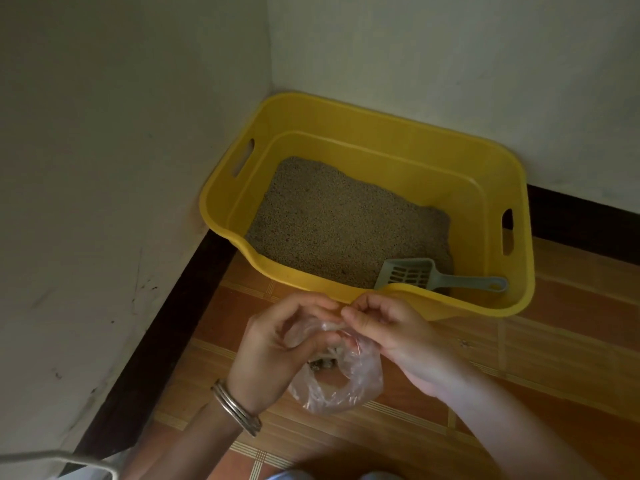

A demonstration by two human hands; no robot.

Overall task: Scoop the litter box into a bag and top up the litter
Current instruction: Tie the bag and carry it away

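A yellow litter box (450,157) stands in the room's corner, its floor covered with grey-brown litter (339,223). A grey slotted scoop (429,277) lies inside at the near right, handle pointing right. Just in front of the box, a clear plastic bag (349,379) with a few dark clumps in it hangs over the tiled floor. My left hand (277,344) and my right hand (388,327) both pinch the bag's gathered top, fingertips nearly touching. Metal bangles circle my left wrist.
White walls (104,168) meet behind the box, with a dark skirting board (156,341) along the bottom. Orange patterned floor tiles (554,341) stretch to the right. A pale curved edge (52,459) shows at the bottom left corner.
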